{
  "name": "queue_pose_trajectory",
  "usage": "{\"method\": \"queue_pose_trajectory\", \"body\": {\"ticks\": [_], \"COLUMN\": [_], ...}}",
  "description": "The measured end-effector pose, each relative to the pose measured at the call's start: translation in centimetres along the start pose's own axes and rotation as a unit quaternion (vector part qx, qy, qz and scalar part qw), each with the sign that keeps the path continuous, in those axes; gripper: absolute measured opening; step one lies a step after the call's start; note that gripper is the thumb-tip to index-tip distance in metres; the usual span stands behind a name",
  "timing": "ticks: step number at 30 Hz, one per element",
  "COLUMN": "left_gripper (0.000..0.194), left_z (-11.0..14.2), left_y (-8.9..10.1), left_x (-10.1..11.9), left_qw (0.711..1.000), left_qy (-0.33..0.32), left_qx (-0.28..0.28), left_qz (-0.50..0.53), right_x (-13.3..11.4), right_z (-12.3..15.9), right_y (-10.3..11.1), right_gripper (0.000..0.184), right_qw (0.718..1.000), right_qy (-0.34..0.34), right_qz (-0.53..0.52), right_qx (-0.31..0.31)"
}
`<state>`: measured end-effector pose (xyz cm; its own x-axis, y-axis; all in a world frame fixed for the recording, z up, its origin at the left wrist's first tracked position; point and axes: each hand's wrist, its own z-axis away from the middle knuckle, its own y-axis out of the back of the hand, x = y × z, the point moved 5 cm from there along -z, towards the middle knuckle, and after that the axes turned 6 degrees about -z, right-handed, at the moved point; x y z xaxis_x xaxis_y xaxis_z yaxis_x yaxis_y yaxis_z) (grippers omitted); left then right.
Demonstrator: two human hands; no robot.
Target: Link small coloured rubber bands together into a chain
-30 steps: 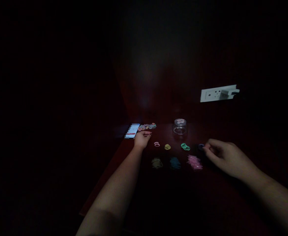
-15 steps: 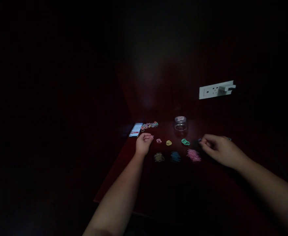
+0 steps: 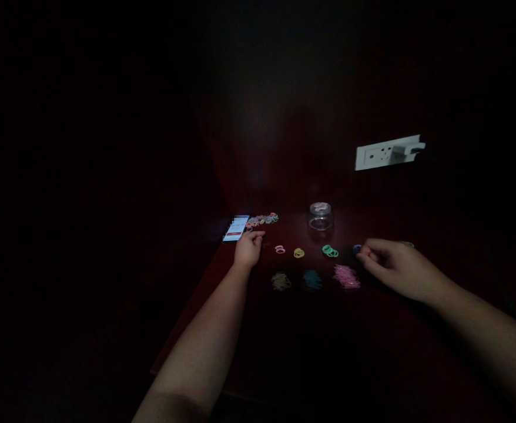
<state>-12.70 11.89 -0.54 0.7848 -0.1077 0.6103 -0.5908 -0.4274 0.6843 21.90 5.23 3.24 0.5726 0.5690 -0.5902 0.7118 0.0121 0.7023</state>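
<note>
The scene is very dark. My left hand (image 3: 249, 247) reaches toward a mixed pile of small coloured rings (image 3: 262, 220) beside a lit phone (image 3: 235, 228), fingers curled in a pinch; what they hold is too dim to see. My right hand (image 3: 390, 264) rests on the dark red table (image 3: 311, 329), fingers pinched next to a dark blue ring (image 3: 357, 249). Between my hands lie small sorted groups: pink rings (image 3: 280, 249), yellow rings (image 3: 299, 253), green rings (image 3: 330, 251). Nearer me are an olive heap (image 3: 281, 281), a blue heap (image 3: 312, 279) and a pink heap (image 3: 347, 276).
A small clear glass jar (image 3: 320, 216) stands at the back of the table. A white wall socket (image 3: 384, 154) with a plug in it is mounted on the dark wall at right. The table's left edge runs diagonally beside my left forearm.
My left hand drew back to the sorted pink rings, then reached out again toward the mixed pile. My right hand has stayed by the dark blue ring. The camera view shifted slightly.
</note>
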Motion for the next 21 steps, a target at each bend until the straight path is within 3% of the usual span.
{"method": "queue_pose_trajectory", "body": {"ticks": [7, 12, 17, 21], "left_gripper": [0.023, 0.019, 0.018, 0.015], "left_z": [0.0, 0.1, 0.6, 2.4], "left_y": [-0.6, -0.1, 0.2, 0.2], "left_x": [-0.5, 0.2, 2.4, 6.0], "left_qw": [0.997, 0.998, 0.994, 0.978], "left_qy": [-0.026, -0.037, -0.089, -0.168], "left_qx": [-0.07, -0.057, -0.044, -0.051], "left_qz": [-0.004, -0.007, 0.052, 0.111], "right_x": [0.7, 0.5, 0.4, 0.3], "right_z": [0.0, 0.0, 0.0, 0.0], "right_y": [-0.3, -0.3, -0.3, -0.5], "right_gripper": [0.033, 0.035, 0.034, 0.028], "right_qw": [0.999, 0.999, 0.999, 0.999], "right_qy": [-0.022, -0.023, -0.02, 0.0], "right_qz": [-0.027, -0.031, -0.038, -0.038], "right_qx": [-0.023, -0.028, -0.026, -0.028]}}
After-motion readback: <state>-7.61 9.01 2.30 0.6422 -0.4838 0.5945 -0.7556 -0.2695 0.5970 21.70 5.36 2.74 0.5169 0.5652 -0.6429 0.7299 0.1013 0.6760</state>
